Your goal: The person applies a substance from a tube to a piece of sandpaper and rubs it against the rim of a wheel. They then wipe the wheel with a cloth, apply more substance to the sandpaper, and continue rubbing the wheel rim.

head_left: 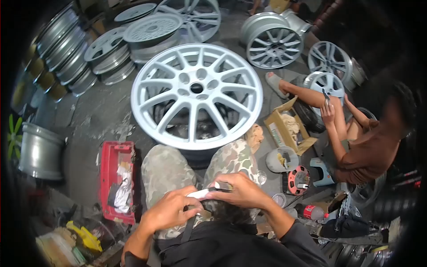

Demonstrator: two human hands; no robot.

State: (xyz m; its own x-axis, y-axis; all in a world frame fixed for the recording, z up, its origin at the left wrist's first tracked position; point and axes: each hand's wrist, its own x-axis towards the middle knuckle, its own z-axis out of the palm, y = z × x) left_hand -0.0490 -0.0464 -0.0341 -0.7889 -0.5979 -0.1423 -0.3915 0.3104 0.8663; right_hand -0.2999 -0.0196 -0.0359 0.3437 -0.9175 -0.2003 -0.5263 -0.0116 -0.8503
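Just above my lap, my left hand point(171, 208) and my right hand point(242, 190) are close together, with a small white object point(199, 194) between them. The fingers of both are closed on it. A dark piece with a pale end shows at my right fingers; what it is I cannot make out. In front of my knees lies a large white multi-spoke wheel point(193, 109), face up. My camouflage trousers point(164, 164) show beneath the hands.
At left stands a red crate point(104, 187) holding papers. A co-worker point(369, 151) sits at right, hands at a smaller wheel point(327, 82). Nearby are a cardboard box point(278, 133), a white bucket point(273, 161), and a bottle point(311, 212). More wheels point(275, 46) stand behind.
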